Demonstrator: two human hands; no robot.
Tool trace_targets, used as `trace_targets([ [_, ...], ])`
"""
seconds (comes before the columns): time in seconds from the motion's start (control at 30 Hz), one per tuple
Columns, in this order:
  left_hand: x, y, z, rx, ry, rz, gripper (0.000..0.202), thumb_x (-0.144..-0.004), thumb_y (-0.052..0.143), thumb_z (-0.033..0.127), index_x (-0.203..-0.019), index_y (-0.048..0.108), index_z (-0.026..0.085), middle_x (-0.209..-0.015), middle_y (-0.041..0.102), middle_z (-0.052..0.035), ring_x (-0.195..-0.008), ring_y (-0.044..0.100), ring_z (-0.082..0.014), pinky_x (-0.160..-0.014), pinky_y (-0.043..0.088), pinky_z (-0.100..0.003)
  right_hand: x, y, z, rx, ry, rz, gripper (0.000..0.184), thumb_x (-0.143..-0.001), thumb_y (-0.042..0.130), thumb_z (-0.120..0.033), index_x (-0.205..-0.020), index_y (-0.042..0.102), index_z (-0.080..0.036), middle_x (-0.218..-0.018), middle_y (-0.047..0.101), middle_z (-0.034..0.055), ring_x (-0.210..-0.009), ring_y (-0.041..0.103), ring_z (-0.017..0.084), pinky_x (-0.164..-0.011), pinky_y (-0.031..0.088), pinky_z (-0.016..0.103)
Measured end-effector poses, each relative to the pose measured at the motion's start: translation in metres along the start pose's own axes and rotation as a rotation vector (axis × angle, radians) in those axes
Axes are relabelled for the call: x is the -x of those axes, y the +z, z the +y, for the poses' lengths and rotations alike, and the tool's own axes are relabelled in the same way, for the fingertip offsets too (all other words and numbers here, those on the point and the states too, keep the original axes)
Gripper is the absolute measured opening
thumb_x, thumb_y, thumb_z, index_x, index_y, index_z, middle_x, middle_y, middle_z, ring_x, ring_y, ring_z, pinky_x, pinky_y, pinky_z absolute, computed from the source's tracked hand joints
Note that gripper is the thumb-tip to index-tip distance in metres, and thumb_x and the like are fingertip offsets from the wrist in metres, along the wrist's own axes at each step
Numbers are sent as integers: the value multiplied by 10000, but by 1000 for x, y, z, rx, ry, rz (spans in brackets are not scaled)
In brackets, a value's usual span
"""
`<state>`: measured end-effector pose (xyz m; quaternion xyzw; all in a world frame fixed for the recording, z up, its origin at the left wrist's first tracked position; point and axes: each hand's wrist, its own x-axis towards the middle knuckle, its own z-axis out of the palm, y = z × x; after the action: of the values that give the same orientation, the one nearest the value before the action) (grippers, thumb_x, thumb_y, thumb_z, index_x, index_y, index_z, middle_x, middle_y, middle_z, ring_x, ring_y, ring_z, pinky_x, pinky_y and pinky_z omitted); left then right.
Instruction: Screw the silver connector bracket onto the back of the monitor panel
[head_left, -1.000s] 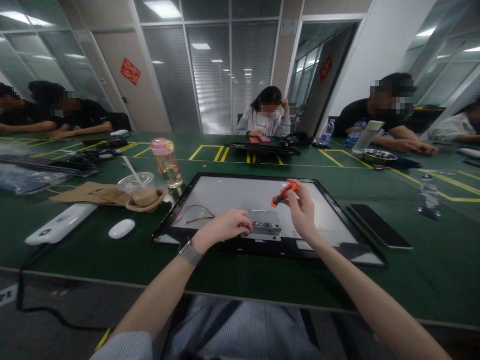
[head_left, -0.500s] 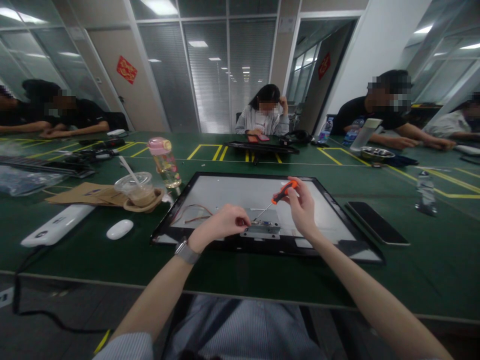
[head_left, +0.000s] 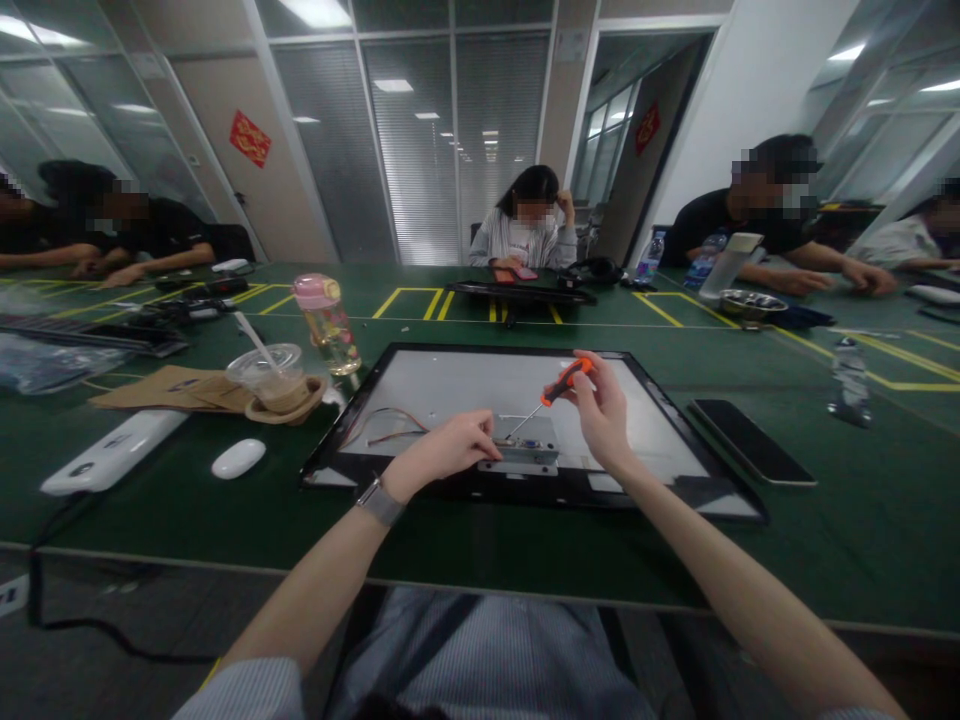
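A black-framed monitor panel (head_left: 660,420) lies face down on the green table in front of me, its grey metal back up. My right hand (head_left: 600,415) grips an orange-handled screwdriver (head_left: 564,380), whose shaft slants down to a small metal bracket with a port (head_left: 525,455) near the panel's front edge. My left hand (head_left: 446,450) is curled with its fingertips pinched at the bracket's left end, beside the screwdriver tip. Thin coloured wires (head_left: 382,425) run over the panel to the left.
To the left are a white mouse (head_left: 238,458), a white device (head_left: 112,452), a plastic cup with a straw (head_left: 264,372) on brown paper and a pink-capped bottle (head_left: 328,325). A black phone (head_left: 750,456) lies right of the panel. Several people sit around the table.
My left hand's fingers have stretched a little toward the bracket. The camera view has shifted slightly; the screwdriver stays on the same spot.
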<state>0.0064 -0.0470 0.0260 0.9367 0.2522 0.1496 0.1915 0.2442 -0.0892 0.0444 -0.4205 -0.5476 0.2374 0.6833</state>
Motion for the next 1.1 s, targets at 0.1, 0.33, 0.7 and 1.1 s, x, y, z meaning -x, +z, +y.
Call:
trace_targets([
  [0.1, -1, -2, 0, 6, -7, 29, 151, -866, 710, 97, -868, 817, 202, -878, 578, -16, -768, 578, -123, -726, 454, -230, 0, 1, -1, -2, -4, 5, 302, -964, 541, -388, -1224, 566, -236, -954, 615, 32, -745, 749, 189, -769, 658, 421],
  [0.33, 2, -6, 2, -62, -8, 25, 109, -846, 734, 103, -819, 800, 185, -884, 619, -17, -774, 601, -125, -730, 452, -230, 1, 2, 1, -17, -5, -4, 301, -962, 539, -401, -1216, 561, -242, -926, 610, 18, -737, 740, 188, -762, 659, 429],
  [0.7, 2, -9, 12, -160, -29, 2, 110, -844, 736, 112, -821, 807, 193, -865, 628, -27, -765, 602, -143, -713, 453, -238, 7, 6, 3, -2, -61, -45, 298, -976, 526, -370, -1244, 562, -245, -929, 582, 10, -769, 745, 195, -761, 659, 431],
  [1.1, 2, -20, -3, -118, -166, 301, 131, -898, 656, 110, -897, 778, 160, -888, 683, -40, -821, 659, -158, -777, 497, -254, 12, 12, 2, -26, -81, -145, 299, -988, 542, -400, -1249, 548, -255, -944, 620, 11, -815, 755, 210, -808, 651, 465],
])
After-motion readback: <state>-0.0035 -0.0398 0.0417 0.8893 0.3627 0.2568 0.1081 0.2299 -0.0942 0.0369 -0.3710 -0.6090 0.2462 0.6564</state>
